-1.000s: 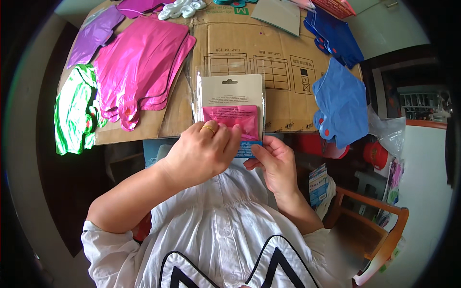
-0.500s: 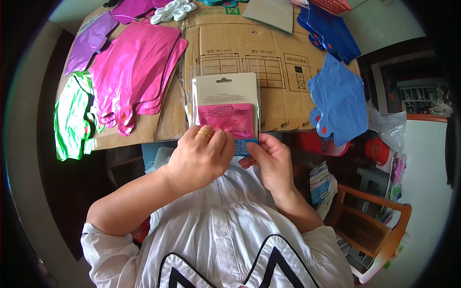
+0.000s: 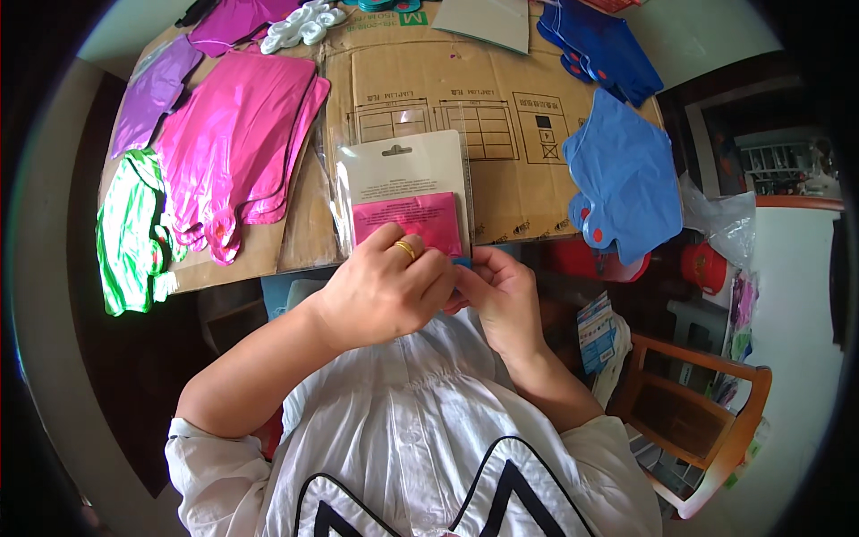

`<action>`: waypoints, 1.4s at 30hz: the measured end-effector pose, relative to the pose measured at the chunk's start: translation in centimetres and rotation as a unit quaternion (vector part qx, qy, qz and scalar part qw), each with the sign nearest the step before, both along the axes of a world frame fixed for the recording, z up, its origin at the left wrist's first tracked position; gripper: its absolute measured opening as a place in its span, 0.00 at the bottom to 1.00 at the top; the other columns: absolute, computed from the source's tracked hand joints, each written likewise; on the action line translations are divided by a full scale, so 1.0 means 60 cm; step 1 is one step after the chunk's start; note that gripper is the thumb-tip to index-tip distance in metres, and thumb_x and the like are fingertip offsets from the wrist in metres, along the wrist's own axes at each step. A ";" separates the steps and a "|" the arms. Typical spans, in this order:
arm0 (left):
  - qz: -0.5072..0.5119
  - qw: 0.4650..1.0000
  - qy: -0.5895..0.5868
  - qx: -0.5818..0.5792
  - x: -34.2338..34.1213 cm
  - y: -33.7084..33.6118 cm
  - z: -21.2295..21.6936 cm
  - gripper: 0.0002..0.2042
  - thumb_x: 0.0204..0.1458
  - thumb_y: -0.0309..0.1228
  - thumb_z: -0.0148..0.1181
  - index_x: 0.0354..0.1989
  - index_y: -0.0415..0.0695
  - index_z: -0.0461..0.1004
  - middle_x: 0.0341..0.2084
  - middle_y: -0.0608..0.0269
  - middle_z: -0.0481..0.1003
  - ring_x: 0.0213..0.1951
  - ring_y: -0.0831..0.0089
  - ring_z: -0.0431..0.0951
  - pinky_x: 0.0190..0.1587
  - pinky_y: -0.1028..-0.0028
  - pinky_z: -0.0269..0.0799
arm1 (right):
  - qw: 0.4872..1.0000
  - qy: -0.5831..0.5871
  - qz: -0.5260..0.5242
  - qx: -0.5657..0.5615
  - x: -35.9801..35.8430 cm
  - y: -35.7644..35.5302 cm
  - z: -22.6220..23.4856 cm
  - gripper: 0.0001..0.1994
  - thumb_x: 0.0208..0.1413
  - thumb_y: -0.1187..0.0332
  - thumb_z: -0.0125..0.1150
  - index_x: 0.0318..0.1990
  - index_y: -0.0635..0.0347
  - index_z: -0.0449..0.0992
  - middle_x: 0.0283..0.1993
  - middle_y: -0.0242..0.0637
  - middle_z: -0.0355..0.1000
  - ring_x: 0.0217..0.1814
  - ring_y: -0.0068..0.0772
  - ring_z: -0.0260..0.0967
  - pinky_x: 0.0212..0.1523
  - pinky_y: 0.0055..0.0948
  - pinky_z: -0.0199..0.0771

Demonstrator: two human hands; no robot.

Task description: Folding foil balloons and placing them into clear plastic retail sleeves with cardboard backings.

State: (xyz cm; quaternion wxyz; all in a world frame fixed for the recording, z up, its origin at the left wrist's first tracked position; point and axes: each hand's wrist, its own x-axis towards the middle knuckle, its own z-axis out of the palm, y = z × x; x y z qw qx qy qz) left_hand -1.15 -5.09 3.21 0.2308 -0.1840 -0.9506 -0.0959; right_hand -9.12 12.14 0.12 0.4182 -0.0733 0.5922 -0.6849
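Observation:
In front of me, at the near edge of the cardboard, lies a white hang card in a clear plastic sleeve. A folded pink foil piece sits against its lower half. My left hand, with a gold ring, is closed over the bottom of this package, its curled fingers covering most of the lower edge. At the lower right corner my right hand pinches the package between thumb and fingers, where a bit of blue strip shows. The two hands touch or nearly touch. What lies under the left fingertips is hidden.
Flat pink foil balloons are stacked on the cardboard to the left, beside green ones and purple ones. Light blue balloons and dark blue ones lie right. A wooden chair stands lower right.
My left hand has slid right along the package's bottom edge, toward my right hand, and now covers most of the blue strip. The table appears shifted slightly left in view.

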 end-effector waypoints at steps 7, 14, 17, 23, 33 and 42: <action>0.161 0.968 -0.015 0.192 0.058 -0.013 0.016 0.14 0.38 0.24 0.68 0.35 0.41 0.72 0.30 0.60 0.71 0.31 0.65 0.74 0.39 0.68 0.69 | 0.999 -0.021 -0.040 -0.011 -0.007 0.005 0.001 0.10 0.62 0.69 0.58 0.43 0.70 0.73 0.32 0.38 0.77 0.27 0.26 0.77 0.29 0.23 0.79; 0.240 0.478 -0.153 0.831 0.117 0.049 -0.024 0.19 0.53 0.22 0.65 0.49 0.38 0.63 0.39 0.63 0.71 0.42 0.79 0.74 0.46 0.78 0.73 | 0.999 0.007 -0.043 -0.009 -0.008 0.017 0.000 0.11 0.62 0.68 0.59 0.42 0.71 0.73 0.33 0.41 0.77 0.25 0.26 0.76 0.27 0.24 0.78; 0.220 0.481 -0.158 0.834 0.118 0.059 -0.043 0.19 0.54 0.22 0.64 0.51 0.37 0.64 0.41 0.63 0.73 0.43 0.79 0.74 0.48 0.76 0.73 | 0.999 -0.017 -0.035 -0.017 -0.011 0.025 0.003 0.12 0.62 0.68 0.58 0.43 0.71 0.73 0.34 0.42 0.77 0.25 0.28 0.76 0.27 0.25 0.79; 0.132 0.404 -0.191 0.885 0.103 0.058 -0.044 0.11 0.59 0.25 0.58 0.49 0.37 0.73 0.41 0.62 0.78 0.41 0.76 0.78 0.49 0.73 0.74 | 0.998 -0.051 -0.015 -0.039 -0.011 0.033 -0.003 0.12 0.62 0.67 0.58 0.46 0.69 0.73 0.36 0.43 0.78 0.28 0.28 0.77 0.30 0.26 0.80; 0.188 0.451 -0.160 0.857 0.100 0.072 -0.054 0.09 0.59 0.26 0.59 0.44 0.35 0.76 0.35 0.61 0.80 0.36 0.78 0.79 0.42 0.75 0.77 | 0.989 -0.127 0.055 -0.043 -0.010 0.049 -0.009 0.09 0.62 0.67 0.58 0.45 0.63 0.75 0.39 0.41 0.78 0.35 0.28 0.76 0.40 0.30 0.79; 0.182 0.444 -0.191 0.856 0.106 0.075 -0.060 0.08 0.59 0.27 0.59 0.41 0.35 0.76 0.31 0.64 0.79 0.33 0.78 0.77 0.40 0.78 0.74 | 0.972 -0.195 -0.018 -0.126 0.036 0.030 -0.020 0.09 0.65 0.68 0.53 0.49 0.59 0.73 0.47 0.38 0.76 0.48 0.35 0.75 0.52 0.38 0.74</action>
